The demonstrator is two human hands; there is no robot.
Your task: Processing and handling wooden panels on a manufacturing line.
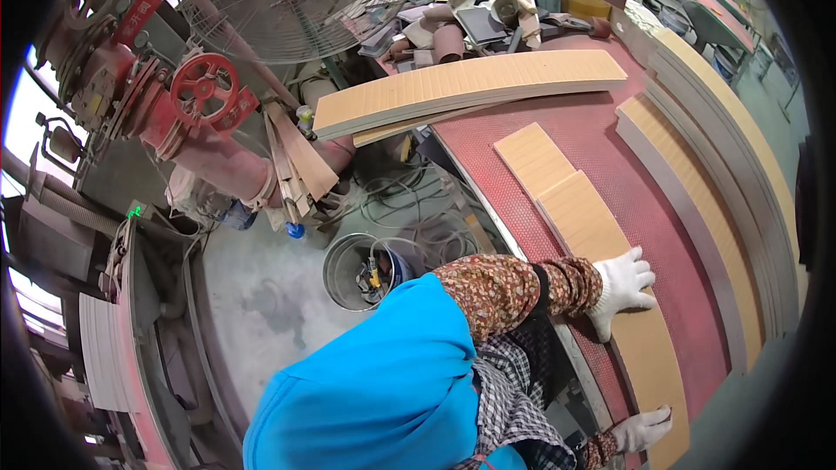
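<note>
Near the red, textured table's (666,244) edge, a white-gloved left hand (623,289) lies spread on a long tan wood-grain board (649,352); the white-gloved right hand (643,430) touches it, grip unclear.

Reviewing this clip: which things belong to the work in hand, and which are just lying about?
Likely in use:
long board, gloved left hand and right hand on it
board beneath it
red table

Apparently just lying about:
metal bucket
heap of blocks and scraps
loose wooden strips
</note>
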